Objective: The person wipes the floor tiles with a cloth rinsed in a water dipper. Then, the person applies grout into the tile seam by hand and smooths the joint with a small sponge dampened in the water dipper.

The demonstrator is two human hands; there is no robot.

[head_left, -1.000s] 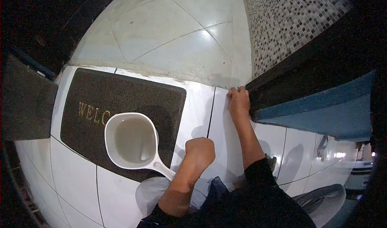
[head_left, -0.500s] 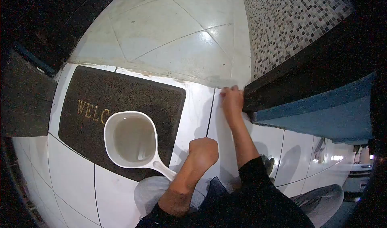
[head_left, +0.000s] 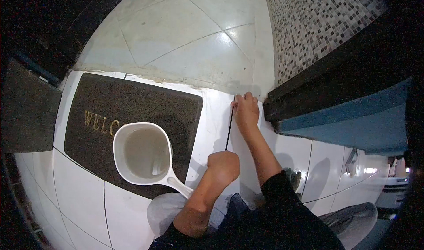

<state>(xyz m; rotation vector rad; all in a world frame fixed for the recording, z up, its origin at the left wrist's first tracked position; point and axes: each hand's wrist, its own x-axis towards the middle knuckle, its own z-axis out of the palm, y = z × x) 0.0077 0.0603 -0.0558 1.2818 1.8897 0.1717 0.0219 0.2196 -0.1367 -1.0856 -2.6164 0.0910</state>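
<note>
A white plastic dipper [head_left: 167,155] with cloudy water [head_left: 145,153] in it is over the dark doormat [head_left: 132,97]; its handle passes behind my left forearm. My left hand [head_left: 224,166] is closed, the wrist bent and the back of the hand facing up. Its fingers are hidden, so what it grips, if anything, does not show. Farther forward, my right hand [head_left: 246,111] has its fingers curled down at the edge of the white floor tiles [head_left: 214,117], beside a dark joint line. Anything between those fingertips is too small to make out.
Beyond the white tiles lies a greyish tiled floor [head_left: 190,33]. A dark door frame [head_left: 318,82] and a blue panel [head_left: 349,122] stand at the right, near a mosaic wall [head_left: 313,20]. My grey-clad knees [head_left: 353,225] are bent below.
My right hand has moved a little left along the tile edge, away from the door frame to the dark joint line. My left hand and the dipper are nearly where they were.
</note>
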